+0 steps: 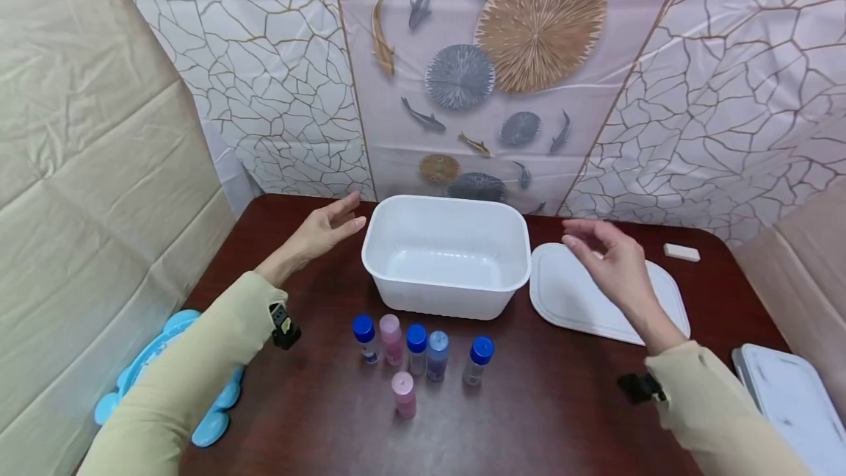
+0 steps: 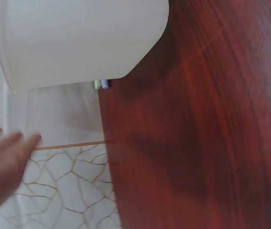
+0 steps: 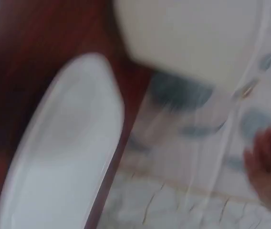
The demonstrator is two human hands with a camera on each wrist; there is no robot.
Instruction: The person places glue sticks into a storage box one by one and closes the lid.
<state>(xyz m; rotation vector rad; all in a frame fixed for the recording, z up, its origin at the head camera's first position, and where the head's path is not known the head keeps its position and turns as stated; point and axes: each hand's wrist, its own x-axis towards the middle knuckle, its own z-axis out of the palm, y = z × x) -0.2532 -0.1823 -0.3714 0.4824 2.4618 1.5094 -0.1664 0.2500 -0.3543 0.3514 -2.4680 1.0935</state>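
Observation:
A white plastic tub (image 1: 439,300) stands on the dark red-brown table, its inside bare. To its left hovers my left hand (image 1: 325,230), fingers extended toward the rim and apart from it. On the other side my right hand (image 1: 611,259) is held above a flat white lid (image 1: 562,292), with its fingers loosely bent and nothing in them. In front of the tub stand several small bottles with blue caps, such as one (image 1: 477,360) at the right, and pink ones, such as the nearest pink bottle (image 1: 404,395). Both wrist views show the tub's side, blurred in the right one.
A light blue, scallop-edged tray (image 1: 211,428) lies at the left, partly behind my sleeve. A small white block (image 1: 681,252) sits at the back right. A white flat-topped object (image 1: 789,395) is at the right edge. Patterned cloth hangs behind the table.

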